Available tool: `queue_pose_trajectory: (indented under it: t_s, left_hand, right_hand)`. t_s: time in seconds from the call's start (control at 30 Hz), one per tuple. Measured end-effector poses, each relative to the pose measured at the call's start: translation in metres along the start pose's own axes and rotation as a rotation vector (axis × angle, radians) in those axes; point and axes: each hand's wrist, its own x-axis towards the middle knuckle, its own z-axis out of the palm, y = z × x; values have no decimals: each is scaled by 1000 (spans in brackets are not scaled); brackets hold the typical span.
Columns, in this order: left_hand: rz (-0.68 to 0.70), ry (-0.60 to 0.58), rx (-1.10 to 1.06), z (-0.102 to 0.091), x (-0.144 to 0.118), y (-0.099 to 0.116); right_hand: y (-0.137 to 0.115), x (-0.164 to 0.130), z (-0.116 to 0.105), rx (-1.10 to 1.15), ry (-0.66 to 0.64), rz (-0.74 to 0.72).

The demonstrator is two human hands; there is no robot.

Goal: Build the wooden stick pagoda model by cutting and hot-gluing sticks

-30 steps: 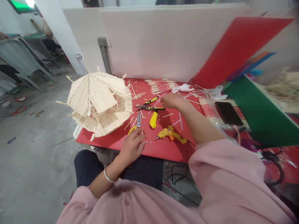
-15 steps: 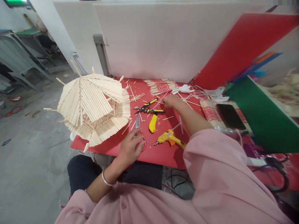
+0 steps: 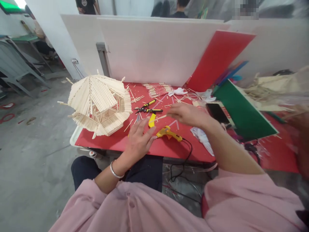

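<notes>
My right hand [image 3: 187, 113] hovers over the red table [image 3: 169, 149] and pinches a thin wooden stick [image 3: 159, 118] that points left. My left hand [image 3: 139, 141] lies with fingers spread near the table's front edge, over the handles of scissors whose blade tip [image 3: 137, 118] sticks out beyond the fingers. A yellow glue gun [image 3: 169, 132] lies between the two hands, its black cord running off the front edge. A model pavilion of wooden sticks [image 3: 98, 103] stands at the table's left end.
Yellow-handled pliers [image 3: 147, 108], a yellow utility knife [image 3: 151, 121], stick bundles [image 3: 156, 89] and loose sticks lie behind the hands. A phone [image 3: 217, 112], a green board [image 3: 241, 109], a red board [image 3: 217, 58] and white foam panels [image 3: 154, 48] stand right and behind. People stand beyond the panels.
My right hand has drawn back from the far pile toward me with a stick in its fingers. My left hand has spread its fingers over the scissors. The view has shifted.
</notes>
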Motion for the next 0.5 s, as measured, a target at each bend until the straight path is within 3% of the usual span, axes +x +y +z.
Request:
queue_pose_trajectory:
  t_s: [0.03,0.07,0.17,0.3,0.4,0.5]
  left_hand:
    - [-14,-30,-22,0,2,3]
    - [-42,-62,-67,-2,3,5]
    - [-205,-99,-265,-12,-4,13]
    - [-493,-8,-562,-43,-19,24]
    - [-631,95,-758,-63,-28,28]
    - [-699,185,-886,-72,-33,27]
  right_hand:
    - [-24,-8,1,42,-70,-135]
    - [-47,-15,1,74,-60,-195]
    - [-85,-33,4,184,63,-173]
    - [-62,-32,12,215,126,81]
    - [-39,-18,30,-20,-65,268]
    - [-50,-4,61,-80,-176,254]
